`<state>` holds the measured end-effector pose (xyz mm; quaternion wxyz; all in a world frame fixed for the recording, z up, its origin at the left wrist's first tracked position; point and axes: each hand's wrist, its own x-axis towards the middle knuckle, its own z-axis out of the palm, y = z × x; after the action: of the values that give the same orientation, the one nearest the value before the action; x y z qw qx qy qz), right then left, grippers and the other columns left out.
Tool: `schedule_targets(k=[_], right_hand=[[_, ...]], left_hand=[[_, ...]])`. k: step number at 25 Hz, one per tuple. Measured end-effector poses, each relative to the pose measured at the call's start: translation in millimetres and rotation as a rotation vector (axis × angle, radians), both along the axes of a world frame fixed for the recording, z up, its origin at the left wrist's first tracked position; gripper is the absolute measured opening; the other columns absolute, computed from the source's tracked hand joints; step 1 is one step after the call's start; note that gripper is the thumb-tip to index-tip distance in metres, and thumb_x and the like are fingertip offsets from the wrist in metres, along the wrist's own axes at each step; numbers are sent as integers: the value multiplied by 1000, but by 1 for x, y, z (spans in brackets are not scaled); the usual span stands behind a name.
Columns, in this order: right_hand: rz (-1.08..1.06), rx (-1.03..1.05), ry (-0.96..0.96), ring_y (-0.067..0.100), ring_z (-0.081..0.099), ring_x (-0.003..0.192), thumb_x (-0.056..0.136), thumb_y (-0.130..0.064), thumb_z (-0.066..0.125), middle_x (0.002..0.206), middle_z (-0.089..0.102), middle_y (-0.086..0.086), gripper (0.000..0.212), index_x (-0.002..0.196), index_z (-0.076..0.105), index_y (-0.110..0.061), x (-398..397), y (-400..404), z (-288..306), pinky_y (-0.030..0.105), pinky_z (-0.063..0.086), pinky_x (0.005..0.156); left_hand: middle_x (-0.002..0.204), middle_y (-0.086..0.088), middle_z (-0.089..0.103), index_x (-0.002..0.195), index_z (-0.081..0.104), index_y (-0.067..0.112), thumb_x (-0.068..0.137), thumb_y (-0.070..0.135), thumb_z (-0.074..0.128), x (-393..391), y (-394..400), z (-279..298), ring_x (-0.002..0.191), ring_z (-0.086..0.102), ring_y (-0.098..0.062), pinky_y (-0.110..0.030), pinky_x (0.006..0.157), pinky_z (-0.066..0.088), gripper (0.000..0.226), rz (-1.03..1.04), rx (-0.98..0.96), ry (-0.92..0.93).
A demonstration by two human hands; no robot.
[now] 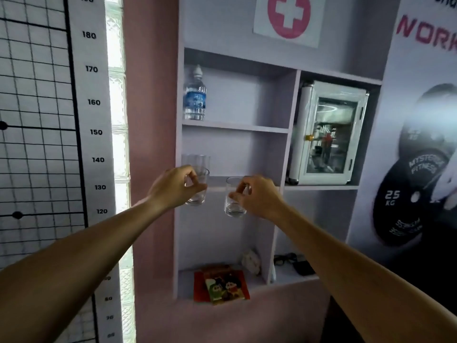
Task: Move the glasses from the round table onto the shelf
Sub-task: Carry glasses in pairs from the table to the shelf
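Both arms reach toward a pale lilac wall shelf (247,184). My left hand (175,186) grips a clear glass (199,194) by its side, held in front of the middle shelf's left end. Behind it, another clear glass (196,160) stands on that shelf board. My right hand (257,196) pinches a second clear glass (233,201) near its rim, held just below and in front of the shelf edge. The round table is out of sight.
A water bottle (195,95) stands on the upper shelf at left. A small white glass-door cabinet (329,134) fills the right compartment. The bottom shelf holds colourful packets (222,284), a white object and dark items (301,267). A height chart (94,132) hangs at left.
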<state>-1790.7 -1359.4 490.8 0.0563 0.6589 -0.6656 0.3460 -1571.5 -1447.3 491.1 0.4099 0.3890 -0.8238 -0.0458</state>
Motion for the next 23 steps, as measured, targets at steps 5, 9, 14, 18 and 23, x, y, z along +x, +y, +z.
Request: schedule_targets(k=[5, 9, 14, 18, 23], right_hand=[[87, -47, -32, 21, 65, 81, 79, -47, 72, 89, 67, 1, 20, 73, 63, -31, -18, -71, 10, 37, 55, 75], [161, -54, -32, 22, 66, 76, 79, -47, 71, 86, 69, 3, 20, 74, 65, -28, -34, -124, 16, 33, 55, 71], [242, -23, -25, 19, 63, 80, 80, -42, 73, 90, 67, 1, 18, 73, 61, -31, -57, -171, 21, 27, 47, 70], [297, -6, -41, 17, 62, 83, 80, -38, 74, 89, 67, -2, 20, 68, 60, -32, -69, -194, 21, 26, 45, 72], [352, 34, -64, 18, 63, 86, 80, -37, 73, 88, 65, -4, 14, 74, 64, -30, -76, -217, 16, 24, 42, 71]], left_hand=[[78, 12, 63, 76, 57, 29, 80, 52, 72, -13, -44, 0, 70, 59, -11, -19, 53, 33, 28, 100, -76, -24], [82, 13, 70, 81, 64, 26, 78, 55, 71, -29, -77, 3, 74, 65, -10, -23, 57, 40, 30, 196, -110, -48], [84, 12, 70, 85, 62, 27, 79, 57, 67, -55, -111, 1, 82, 69, -19, -32, 66, 50, 31, 288, -81, -88], [79, 15, 64, 77, 59, 33, 79, 52, 72, -70, -121, 2, 78, 67, -17, -28, 63, 42, 24, 315, -60, -80], [76, 12, 64, 76, 54, 32, 81, 49, 72, -75, -137, -4, 72, 66, -18, -27, 59, 42, 25, 373, -47, -92]])
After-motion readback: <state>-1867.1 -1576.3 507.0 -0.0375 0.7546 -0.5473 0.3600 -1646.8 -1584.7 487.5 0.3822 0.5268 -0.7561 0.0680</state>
